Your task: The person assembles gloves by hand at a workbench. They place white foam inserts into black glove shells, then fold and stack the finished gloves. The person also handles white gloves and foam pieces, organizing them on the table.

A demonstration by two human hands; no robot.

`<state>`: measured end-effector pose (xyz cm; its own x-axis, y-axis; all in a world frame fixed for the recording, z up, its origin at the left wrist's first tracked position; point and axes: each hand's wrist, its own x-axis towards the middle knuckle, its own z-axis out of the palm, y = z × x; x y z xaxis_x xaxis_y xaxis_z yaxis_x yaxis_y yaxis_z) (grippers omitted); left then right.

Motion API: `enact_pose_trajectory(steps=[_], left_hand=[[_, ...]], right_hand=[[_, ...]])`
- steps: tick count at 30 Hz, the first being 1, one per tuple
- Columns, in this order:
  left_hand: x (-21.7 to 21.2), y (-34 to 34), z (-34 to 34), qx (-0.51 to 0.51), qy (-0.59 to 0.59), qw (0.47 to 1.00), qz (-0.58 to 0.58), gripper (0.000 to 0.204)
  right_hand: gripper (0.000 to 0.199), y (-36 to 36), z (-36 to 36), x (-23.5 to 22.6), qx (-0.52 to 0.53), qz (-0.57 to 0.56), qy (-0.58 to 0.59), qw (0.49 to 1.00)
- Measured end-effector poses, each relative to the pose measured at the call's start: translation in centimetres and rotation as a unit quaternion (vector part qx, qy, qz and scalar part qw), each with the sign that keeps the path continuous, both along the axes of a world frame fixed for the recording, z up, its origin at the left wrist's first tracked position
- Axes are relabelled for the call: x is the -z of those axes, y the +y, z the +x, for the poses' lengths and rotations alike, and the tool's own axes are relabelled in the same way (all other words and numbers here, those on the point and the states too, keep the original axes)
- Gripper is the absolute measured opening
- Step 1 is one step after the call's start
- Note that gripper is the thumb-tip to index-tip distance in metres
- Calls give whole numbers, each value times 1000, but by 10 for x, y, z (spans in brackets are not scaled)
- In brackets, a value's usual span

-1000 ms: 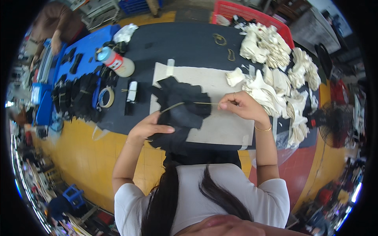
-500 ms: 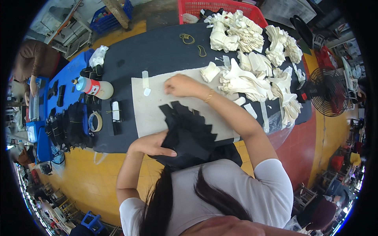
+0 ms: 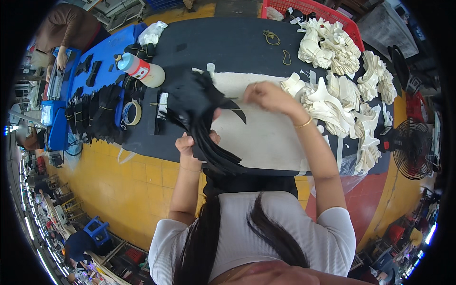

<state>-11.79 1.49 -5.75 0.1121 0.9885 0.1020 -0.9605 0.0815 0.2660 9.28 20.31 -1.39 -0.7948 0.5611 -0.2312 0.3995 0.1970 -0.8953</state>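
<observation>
Bundle of flat pieces (image 3: 202, 118) held over the mat (image 3: 266, 137) on the table (image 3: 228, 45), left hand (image 3: 190, 142) at its near end, right hand (image 3: 268, 95) to its right. Left of the mat: tape roll (image 3: 131, 113), bottle (image 3: 140, 70). Right: heaps of cut pieces (image 3: 332, 71). Fan (image 3: 411, 147) beyond the table's right edge.

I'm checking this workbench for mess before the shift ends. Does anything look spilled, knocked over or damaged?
One thing: the white squeeze bottle lies on its side near the tape roll, though nothing looks spilled. Otherwise nothing stands out.
</observation>
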Motion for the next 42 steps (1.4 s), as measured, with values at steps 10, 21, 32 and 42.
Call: enact_pose_trajectory(steps=[10,21,32,42], left_hand=[[17,-17,-31,34,21,995,92,105],[-40,-4,-2,-129,274,920,-248,67],[-21,-6,34,-48,240,911,-331,54],[-36,-5,37,-82,320,907,-263,57]], right_hand=[[15,15,24,23,322,-301,207,873],[17,45,13,9,345,167,119,916],[33,35,27,8,267,360,25,893],[25,-65,-24,-22,97,304,149,936]])
